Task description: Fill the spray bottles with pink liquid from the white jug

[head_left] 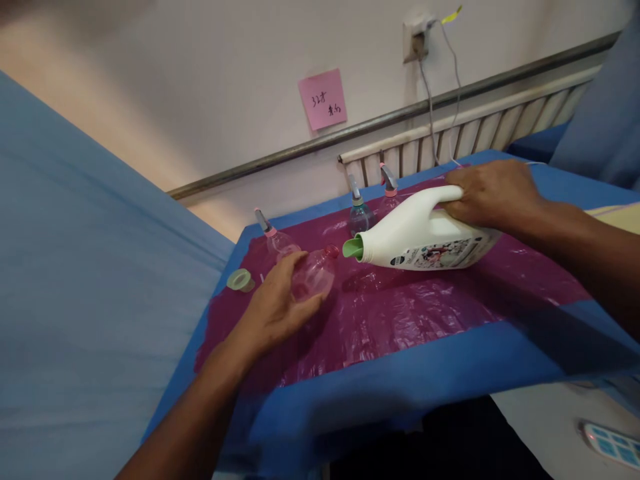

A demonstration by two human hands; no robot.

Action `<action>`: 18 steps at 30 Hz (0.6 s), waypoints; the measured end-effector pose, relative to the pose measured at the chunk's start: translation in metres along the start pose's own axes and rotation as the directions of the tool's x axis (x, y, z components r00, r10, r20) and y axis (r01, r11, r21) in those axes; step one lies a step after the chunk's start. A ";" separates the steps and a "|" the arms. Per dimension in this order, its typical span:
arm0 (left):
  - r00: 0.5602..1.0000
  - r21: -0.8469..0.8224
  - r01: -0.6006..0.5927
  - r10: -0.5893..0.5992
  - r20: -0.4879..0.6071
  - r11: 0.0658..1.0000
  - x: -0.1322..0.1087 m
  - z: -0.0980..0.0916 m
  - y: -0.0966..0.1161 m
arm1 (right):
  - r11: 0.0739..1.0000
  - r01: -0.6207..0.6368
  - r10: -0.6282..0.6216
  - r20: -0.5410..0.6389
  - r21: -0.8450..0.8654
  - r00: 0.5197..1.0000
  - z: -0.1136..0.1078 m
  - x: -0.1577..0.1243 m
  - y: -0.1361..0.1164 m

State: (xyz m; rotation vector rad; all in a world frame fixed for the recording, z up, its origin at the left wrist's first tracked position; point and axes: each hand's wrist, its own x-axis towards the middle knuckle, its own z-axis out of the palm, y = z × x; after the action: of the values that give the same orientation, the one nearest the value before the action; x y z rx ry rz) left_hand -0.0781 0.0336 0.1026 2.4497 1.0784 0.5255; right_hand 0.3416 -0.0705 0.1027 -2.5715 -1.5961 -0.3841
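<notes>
My left hand (275, 303) is wrapped round a clear pink bottle (316, 275) with no top on its neck, tilted a little to the right. In my right hand (493, 193) is the handle of a large white jug (425, 233), tipped on its side. Its green pouring spout (353, 247) points at the bottle's mouth, a small gap apart. I cannot make out any liquid leaving it. Behind my left hand stands a pink spray bottle (278, 241). A blue-green spray bottle (361, 215) and another pink spray bottle (389, 190) stand behind the jug.
Shiny purple plastic sheeting (400, 310) covers much of the blue table (400, 367). A pale green cap (241, 280) lies at the left. Blue curtains (90, 280) hang beside the table. Behind are a radiator (475, 127) and a socket (416, 40) with cables. A power strip (613, 443) lies lower right.
</notes>
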 end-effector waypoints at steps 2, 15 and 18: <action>0.999 0.040 -0.033 0.033 0.003 0.999 0.002 -0.003 0.001 | 1.000 0.013 -0.013 -0.016 0.001 1.000 0.002 0.001 0.000; 0.976 0.237 -0.208 0.187 0.107 0.949 0.009 -0.013 -0.001 | 0.999 0.041 -0.041 0.001 -0.013 0.999 0.001 0.002 -0.003; 0.969 0.280 -0.233 0.200 0.143 0.931 0.012 -0.017 0.003 | 0.999 0.043 -0.043 0.001 -0.029 0.999 0.001 0.003 -0.004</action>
State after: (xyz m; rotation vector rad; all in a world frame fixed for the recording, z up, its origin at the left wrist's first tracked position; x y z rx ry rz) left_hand -0.0767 0.0444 0.1205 2.8447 0.8994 0.3029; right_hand 0.3394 -0.0660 0.1020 -2.5616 -1.6600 -0.4135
